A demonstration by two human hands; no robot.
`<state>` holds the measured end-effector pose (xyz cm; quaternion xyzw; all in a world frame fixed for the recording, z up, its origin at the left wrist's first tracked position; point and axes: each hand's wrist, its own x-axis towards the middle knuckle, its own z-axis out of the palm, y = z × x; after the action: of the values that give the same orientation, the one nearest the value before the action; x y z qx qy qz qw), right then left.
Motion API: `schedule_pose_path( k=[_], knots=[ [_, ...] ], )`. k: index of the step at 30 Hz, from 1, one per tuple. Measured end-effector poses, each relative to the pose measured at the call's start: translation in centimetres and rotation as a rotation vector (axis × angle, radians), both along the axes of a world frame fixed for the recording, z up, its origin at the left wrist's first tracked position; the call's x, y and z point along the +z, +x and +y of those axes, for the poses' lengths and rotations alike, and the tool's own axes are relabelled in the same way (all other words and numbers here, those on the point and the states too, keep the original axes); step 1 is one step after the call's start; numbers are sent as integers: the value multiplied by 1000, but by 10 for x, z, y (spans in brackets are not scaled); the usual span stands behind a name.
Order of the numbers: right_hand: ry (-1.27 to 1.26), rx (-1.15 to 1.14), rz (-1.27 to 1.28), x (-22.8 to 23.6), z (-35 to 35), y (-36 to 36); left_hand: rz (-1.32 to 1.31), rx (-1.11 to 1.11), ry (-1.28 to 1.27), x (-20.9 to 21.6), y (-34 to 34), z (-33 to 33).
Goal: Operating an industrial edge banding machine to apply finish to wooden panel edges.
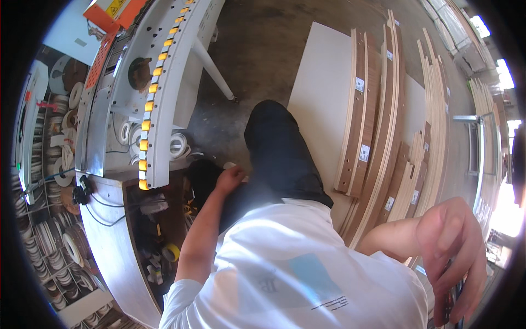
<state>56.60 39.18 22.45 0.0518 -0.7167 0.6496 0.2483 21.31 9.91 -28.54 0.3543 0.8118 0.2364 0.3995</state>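
I look down over my white shirt (285, 263) and black trousers (279, 153). My left hand (230, 178) reaches down beside my black shoe (204, 174), its fingers bunched around a small white piece (230, 165) near the floor. My right hand (455, 252) hangs close to the camera at the right, with its fingers apart and drooping. Something dark (453, 299) shows behind those fingers; it is not clearly gripped.
A white machine with a row of yellow rollers (153, 93) stands at the left above an open cabinet of tools (156, 230). Rolls of edge tape (60, 164) fill shelves at the far left. Curved wooden panels (378, 137) and a white board (323, 93) lie on the concrete floor at the right.
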Motion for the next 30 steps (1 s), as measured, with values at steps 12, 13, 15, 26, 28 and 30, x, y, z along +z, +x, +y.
schedule_pose_path(
  k=[12,13,15,26,28,30],
  knots=[
    [51,-237,699,-40,-1,-28,26,-51,-42,-7,-1,3],
    [62,-225,695,-40,2,-29,38,-42,-61,-10,-1,-3],
    [98,-213,686,-39,6,-30,51,-40,-70,-10,0,-3],
    [26,-23,700,-20,3,-65,121,-167,-107,-23,-3,-11],
    [3,-6,718,-17,0,-67,106,-137,-65,-30,-6,-22],
    [62,146,664,-7,17,-70,34,-91,-53,-25,-7,-10]
  ],
)
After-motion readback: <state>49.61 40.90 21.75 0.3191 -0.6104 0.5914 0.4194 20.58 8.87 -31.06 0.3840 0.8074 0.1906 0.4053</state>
